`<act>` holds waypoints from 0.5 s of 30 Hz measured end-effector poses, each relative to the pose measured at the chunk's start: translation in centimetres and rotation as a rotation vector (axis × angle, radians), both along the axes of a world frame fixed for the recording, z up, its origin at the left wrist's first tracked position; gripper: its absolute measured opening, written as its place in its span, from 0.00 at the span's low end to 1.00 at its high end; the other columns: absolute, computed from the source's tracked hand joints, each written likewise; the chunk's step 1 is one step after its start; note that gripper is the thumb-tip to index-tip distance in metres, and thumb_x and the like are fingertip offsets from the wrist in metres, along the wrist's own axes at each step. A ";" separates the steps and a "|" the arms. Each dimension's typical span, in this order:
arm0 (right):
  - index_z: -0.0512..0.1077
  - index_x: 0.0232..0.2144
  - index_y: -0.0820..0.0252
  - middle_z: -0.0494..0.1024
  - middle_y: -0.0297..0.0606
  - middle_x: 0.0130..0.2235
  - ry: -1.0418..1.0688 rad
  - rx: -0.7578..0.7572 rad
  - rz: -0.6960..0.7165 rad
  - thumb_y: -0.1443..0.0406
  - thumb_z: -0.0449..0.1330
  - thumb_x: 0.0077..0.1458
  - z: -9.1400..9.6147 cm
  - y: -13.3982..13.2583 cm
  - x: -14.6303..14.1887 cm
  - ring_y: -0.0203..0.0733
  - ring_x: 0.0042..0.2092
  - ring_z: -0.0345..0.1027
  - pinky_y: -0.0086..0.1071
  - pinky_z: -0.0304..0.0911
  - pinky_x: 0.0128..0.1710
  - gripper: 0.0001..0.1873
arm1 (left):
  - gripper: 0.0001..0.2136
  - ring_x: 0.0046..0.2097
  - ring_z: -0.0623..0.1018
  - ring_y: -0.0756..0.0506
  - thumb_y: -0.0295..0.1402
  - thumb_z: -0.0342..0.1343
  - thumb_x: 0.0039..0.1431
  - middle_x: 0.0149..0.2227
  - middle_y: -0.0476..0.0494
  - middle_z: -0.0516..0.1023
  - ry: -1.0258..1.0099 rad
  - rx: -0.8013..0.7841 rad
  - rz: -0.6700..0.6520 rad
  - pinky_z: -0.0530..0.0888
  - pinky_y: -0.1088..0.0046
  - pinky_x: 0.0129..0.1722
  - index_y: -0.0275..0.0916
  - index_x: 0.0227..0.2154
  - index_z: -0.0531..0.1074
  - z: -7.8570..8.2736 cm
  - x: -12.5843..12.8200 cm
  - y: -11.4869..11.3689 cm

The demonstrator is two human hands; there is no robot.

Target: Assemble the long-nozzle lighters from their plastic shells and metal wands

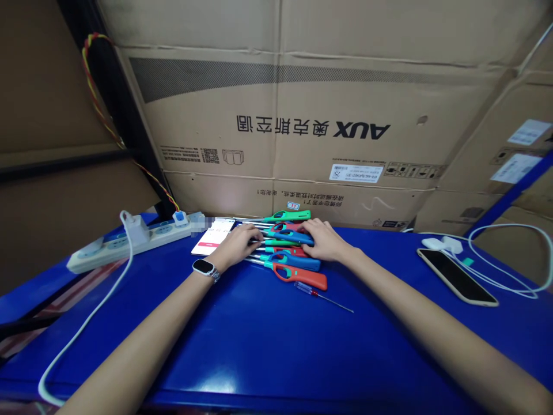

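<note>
Several long-necked gas lighters lie side by side on the blue tabletop, handles to the right and metal tubes to the left. At the back is a green lighter (294, 215); at the front, an orange lighter (309, 278) with a blue lighter (302, 263) just behind it. My left hand (237, 245) is curled over the tubes of the middle lighters. Bent over the handle ends of the middle lighters is my right hand (326, 241), its fingers touching a blue and a green handle. A small screwdriver (317, 294) with a clear purple-and-red handle lies in front of them.
A lit phone (211, 242) lies left of the lighters, partly behind my left hand. A power strip (116, 249) with plugs stands at left. A dark-screened phone (458, 276), a white charger and a looped cable lie at right. Behind rises a large cardboard box (302, 161).
</note>
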State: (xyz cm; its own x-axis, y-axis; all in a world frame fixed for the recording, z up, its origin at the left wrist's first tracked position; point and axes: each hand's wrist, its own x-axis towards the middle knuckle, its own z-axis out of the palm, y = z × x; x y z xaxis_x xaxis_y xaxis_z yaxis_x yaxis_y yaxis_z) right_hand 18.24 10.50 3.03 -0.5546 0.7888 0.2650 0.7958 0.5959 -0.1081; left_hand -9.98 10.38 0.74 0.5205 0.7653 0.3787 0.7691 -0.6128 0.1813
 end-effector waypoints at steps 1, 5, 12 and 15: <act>0.70 0.45 0.59 0.72 0.45 0.47 -0.007 -0.005 0.000 0.63 0.60 0.52 -0.1 -0.1 0.1 0.52 0.50 0.64 0.42 0.58 0.45 0.16 | 0.06 0.43 0.74 0.42 0.31 0.52 0.63 0.40 0.42 0.74 -0.009 -0.016 -0.026 0.72 0.64 0.45 0.40 0.36 0.75 0.0 -0.1 -0.1; 0.71 0.40 0.58 0.70 0.46 0.48 0.052 -0.015 0.001 0.53 0.60 0.55 -0.2 -0.3 0.6 0.53 0.50 0.64 0.45 0.60 0.46 0.16 | 0.09 0.44 0.73 0.40 0.36 0.52 0.63 0.40 0.40 0.72 -0.078 0.027 -0.050 0.72 0.62 0.46 0.40 0.37 0.76 0.0 0.0 -0.5; 0.68 0.49 0.57 0.74 0.46 0.50 0.159 -0.056 -0.033 0.51 0.56 0.60 -0.4 0.2 0.3 0.53 0.51 0.66 0.51 0.57 0.52 0.21 | 0.14 0.55 0.71 0.38 0.33 0.50 0.64 0.54 0.39 0.71 -0.053 0.008 -0.034 0.68 0.56 0.54 0.41 0.51 0.70 -0.3 -0.3 -0.5; 0.69 0.48 0.57 0.75 0.44 0.47 0.217 -0.066 -0.012 0.54 0.58 0.60 -0.6 0.4 0.5 0.51 0.49 0.68 0.49 0.59 0.50 0.18 | 0.10 0.51 0.73 0.39 0.32 0.50 0.64 0.48 0.41 0.75 -0.036 -0.008 -0.039 0.69 0.58 0.51 0.42 0.45 0.73 -0.4 -0.8 -0.4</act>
State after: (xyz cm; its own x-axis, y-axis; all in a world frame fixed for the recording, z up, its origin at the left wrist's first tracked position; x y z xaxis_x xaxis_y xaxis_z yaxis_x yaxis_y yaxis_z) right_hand 18.78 10.87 2.46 -0.4808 0.8146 0.3245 0.7566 0.5725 -0.3160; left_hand -10.74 9.94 0.30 0.5363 0.7476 0.3918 0.7372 -0.6410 0.2139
